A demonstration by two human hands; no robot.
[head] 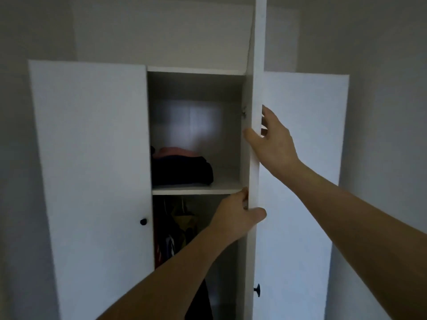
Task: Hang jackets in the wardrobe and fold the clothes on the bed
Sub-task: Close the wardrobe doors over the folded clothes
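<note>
A white wardrobe (196, 70) fills the view. Its middle door (257, 65) stands swung out, edge-on toward me. My right hand (273, 139) grips that door's edge up high, thumb on the near side and fingers behind it. Lower down, my left hand (238, 218) grips the same edge, just under the shelf (196, 190). On the shelf lie folded dark and pink clothes (182, 167). Below the shelf, several garments (175, 229) hang in the dark compartment. No jacket is in either hand.
The left door (92, 158) is closed, with a black knob (143, 221). The right door (305, 181) is closed behind the open one; a black knob (257, 290) shows low on the open door. Grey walls flank the wardrobe.
</note>
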